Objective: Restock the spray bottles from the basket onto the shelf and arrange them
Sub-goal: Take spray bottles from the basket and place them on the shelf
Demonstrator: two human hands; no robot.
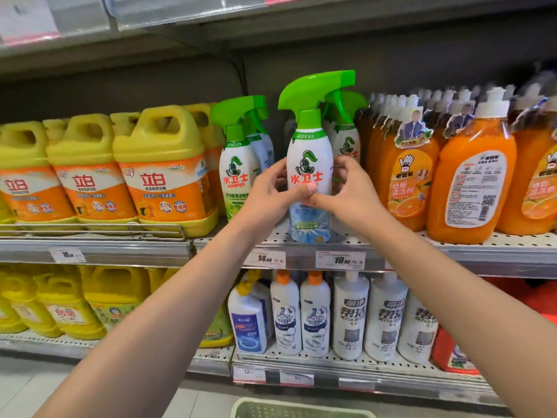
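The spray bottle (310, 176) stood at the shelf (422, 245) front edge, a gap on its left. The left hand (271, 197) and right hand (346, 191) clasped its middle.

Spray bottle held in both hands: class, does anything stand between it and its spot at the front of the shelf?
Nothing visible does. The spray bottle, gripped by the left hand and right hand, sits at the shelf front edge, in the gap between the left spray bottles and the orange bottles.
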